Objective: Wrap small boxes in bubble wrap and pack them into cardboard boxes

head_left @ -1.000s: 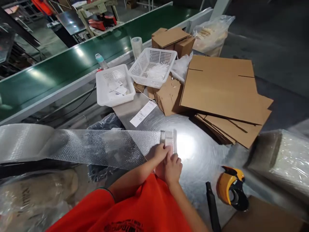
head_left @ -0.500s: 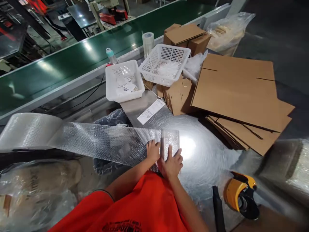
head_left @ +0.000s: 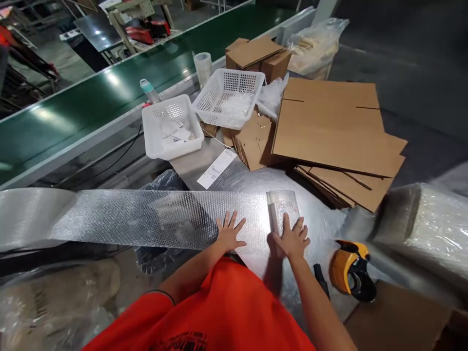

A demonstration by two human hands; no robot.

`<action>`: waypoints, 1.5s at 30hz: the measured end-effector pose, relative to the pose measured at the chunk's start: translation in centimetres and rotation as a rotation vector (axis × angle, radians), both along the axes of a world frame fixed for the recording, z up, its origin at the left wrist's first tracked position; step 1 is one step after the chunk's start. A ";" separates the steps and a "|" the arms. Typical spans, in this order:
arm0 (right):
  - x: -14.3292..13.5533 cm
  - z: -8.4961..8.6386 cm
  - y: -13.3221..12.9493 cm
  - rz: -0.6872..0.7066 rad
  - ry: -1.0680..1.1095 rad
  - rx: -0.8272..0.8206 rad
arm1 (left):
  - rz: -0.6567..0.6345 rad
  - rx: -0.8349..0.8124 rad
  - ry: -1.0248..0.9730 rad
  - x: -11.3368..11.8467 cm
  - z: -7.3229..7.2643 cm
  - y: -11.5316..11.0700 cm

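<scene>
A strip of clear bubble wrap (head_left: 146, 214) stretches from a big roll (head_left: 32, 217) at the left onto the metal table (head_left: 321, 226). Its right end is wound around a flat box-shaped package (head_left: 283, 207), whose contents I cannot make out. My left hand (head_left: 229, 234) lies on the strip with its fingers spread. On the lower part of the package rests my right hand (head_left: 292, 239), fingers apart and not wrapped round it. A printed label (head_left: 217, 168) lies on the table beyond my hands.
Two white baskets (head_left: 171, 155) stand at the back near the green conveyor (head_left: 109, 80). Flat cardboard sheets (head_left: 329, 126) are stacked at the right. An orange tape dispenser (head_left: 341, 270) sits at the lower right, near large wrapped bundles (head_left: 438, 234).
My right hand and the package have moved to the right, drawing out more bubble wrap. My left hand has spread its fingers on the strip. The camera view has shifted.
</scene>
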State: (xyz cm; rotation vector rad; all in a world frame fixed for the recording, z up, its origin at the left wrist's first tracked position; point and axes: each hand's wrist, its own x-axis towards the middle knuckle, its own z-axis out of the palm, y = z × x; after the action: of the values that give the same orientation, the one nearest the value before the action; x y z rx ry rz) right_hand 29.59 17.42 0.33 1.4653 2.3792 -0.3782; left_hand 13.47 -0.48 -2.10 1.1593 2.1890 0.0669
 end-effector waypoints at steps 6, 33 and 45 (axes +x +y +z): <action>0.8 -0.3 -3.6 0.250 0.065 0.174 | -0.026 -0.041 0.007 -0.4 0.3 0.2; 4.2 1.5 -10.5 -0.371 0.577 -0.158 | -0.265 -0.178 0.206 -5.4 2.0 9.4; -12.3 1.3 -4.5 -0.261 0.214 -0.323 | -0.339 -0.179 0.195 -6.3 0.4 9.0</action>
State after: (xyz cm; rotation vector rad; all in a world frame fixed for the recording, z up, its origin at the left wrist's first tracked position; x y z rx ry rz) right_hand 17.24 12.88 1.67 1.6456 2.1459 -0.9778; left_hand 7.17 8.53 -1.65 1.4637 2.0783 -0.3935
